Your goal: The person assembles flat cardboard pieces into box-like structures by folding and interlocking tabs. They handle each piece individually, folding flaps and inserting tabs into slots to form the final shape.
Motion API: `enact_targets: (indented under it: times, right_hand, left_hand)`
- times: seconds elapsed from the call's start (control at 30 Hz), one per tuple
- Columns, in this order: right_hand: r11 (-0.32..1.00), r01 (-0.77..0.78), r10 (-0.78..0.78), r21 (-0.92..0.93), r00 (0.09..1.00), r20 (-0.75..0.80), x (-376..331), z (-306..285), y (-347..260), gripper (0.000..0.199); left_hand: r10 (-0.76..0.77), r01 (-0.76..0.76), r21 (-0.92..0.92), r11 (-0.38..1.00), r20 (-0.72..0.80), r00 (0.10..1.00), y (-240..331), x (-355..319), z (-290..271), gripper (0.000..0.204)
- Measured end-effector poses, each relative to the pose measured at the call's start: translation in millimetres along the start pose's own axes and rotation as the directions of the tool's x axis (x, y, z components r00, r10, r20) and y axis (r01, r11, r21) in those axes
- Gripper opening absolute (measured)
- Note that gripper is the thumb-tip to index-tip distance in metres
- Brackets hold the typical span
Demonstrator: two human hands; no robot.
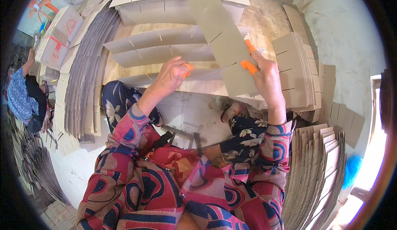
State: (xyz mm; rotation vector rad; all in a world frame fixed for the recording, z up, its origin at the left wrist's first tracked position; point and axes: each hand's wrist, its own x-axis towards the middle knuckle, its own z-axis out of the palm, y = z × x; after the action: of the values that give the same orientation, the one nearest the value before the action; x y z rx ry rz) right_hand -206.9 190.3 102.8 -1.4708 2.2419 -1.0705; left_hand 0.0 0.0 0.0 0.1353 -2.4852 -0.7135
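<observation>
You have the right hand (266,73) closed around a cardboard strip (226,48), its thumb laid across the near face, the index finger at the strip's right edge, and the two drawn close together in a firm pinch; orange covers (249,67) sit on both of those digits. The strip is grey-brown and slotted, held aslant above the wooden table (261,22), with its far end leaning up toward the back stack (178,7) and its near end toward your side of the table. Your left hand (170,73) hovers to the left of it, well apart from the strip, with the fingers curled inward and an orange cap (187,70) at a fingertip; you can't tell from here whether they grip anything. Near that hand, slotted strips (155,55) stand on edge in rows, running across the table, and the held piece covers part of them from view, so contact between them can't be told. On your right, a slotted stack (290,70) rests on the table, and lower down more upright sheets (316,178) crowd beside your arm. To your left stands a tall pile (87,70), next to a carton (58,39) with red tape, and beyond it is another person (22,93) in a blue patterned top
</observation>
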Motion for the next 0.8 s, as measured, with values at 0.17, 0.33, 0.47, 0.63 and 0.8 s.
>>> enact_targets:
  times: [0.17,0.33,0.47,0.63,0.8]
  right_hand:
    - [0.997,0.072,-0.073,-0.032,0.997,-0.020,5,16,-2,0.052]
    - [0.998,0.066,-0.066,-0.024,0.997,-0.029,4,12,9,0.052]
    - [0.998,0.029,-0.030,-0.058,0.999,-0.021,2,10,3,0.053]
    - [0.999,0.040,-0.040,0.010,0.999,-0.023,-2,7,8,0.053]
    - [0.997,0.075,-0.076,-0.029,0.997,-0.031,0,11,7,0.053]
  left_hand:
    - [0.050,-0.050,-0.019,0.999,-0.038,0.998,-6,-3,-3,0.023]
    - [-0.025,0.023,-0.047,0.999,-0.033,0.999,-4,1,2,0.017]
    - [-0.059,0.058,-0.061,0.996,-0.010,0.998,7,7,-4,0.019]
    - [-0.008,0.060,0.258,0.964,-0.198,0.980,-25,39,-30,0.034]
    - [-0.096,0.136,0.584,0.800,-0.098,0.991,-77,77,-41,0.026]
